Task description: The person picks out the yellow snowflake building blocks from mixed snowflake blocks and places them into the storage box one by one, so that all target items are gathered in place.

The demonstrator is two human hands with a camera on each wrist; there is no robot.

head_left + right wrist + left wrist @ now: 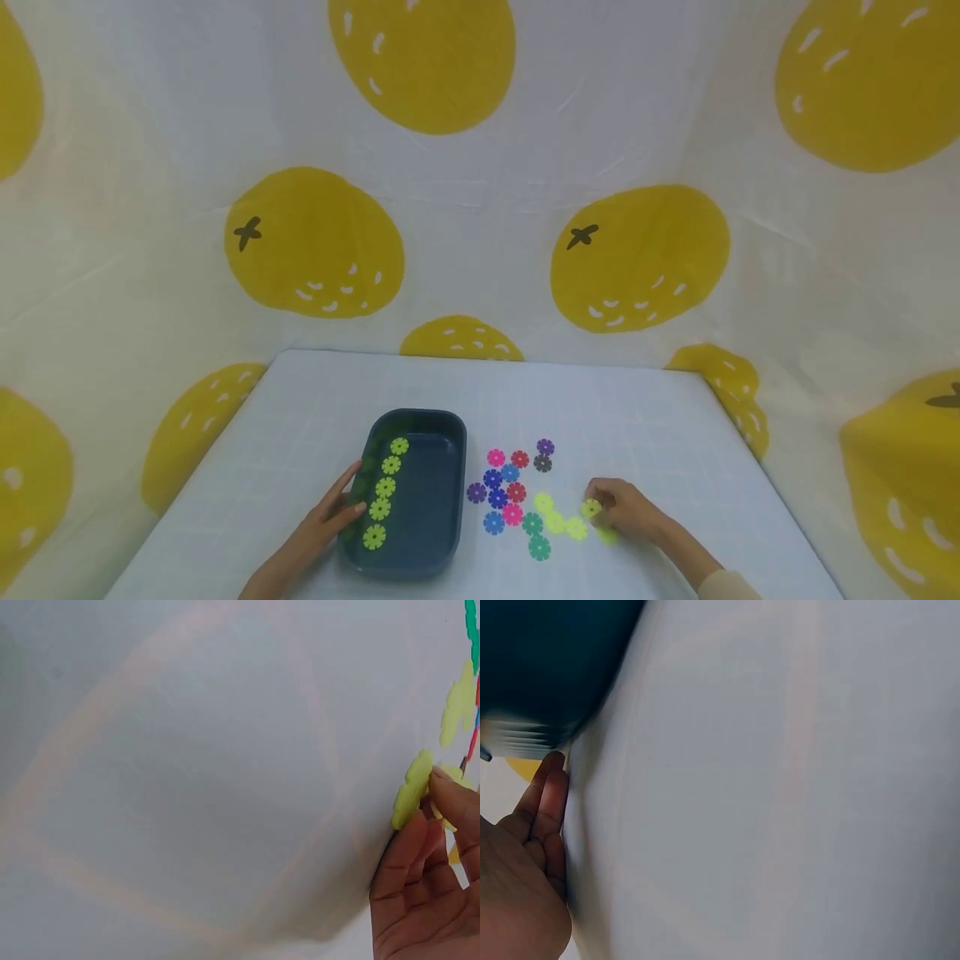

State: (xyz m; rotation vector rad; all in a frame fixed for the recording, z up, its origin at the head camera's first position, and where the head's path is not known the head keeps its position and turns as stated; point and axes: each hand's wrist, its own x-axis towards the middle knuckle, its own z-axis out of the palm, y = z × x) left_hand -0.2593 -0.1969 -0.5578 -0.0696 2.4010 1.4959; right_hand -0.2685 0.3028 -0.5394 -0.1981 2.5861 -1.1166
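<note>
A dark blue tray [427,533] lies on the white tabletop, with several yellow-green notched discs [386,487] in a column along its left side. At its left edge is my left hand [318,529], its thumb over the rim and its fingers against the outer side. The left wrist view shows those fingers [551,799] nearly straight beside the tray [547,660]. My right hand [626,510] pinches one yellow disc [592,507] between thumb and fingers, also seen as a yellow disc [411,791] on edge in the right wrist view. More yellow discs [577,528] lie beside that hand.
Between tray and right hand lie loose notched discs: pink [512,514], red [520,459], blue [493,522], purple [545,447], grey [543,463] and green [539,547]. A cloth [480,250] with yellow fruit prints hangs behind and around the table.
</note>
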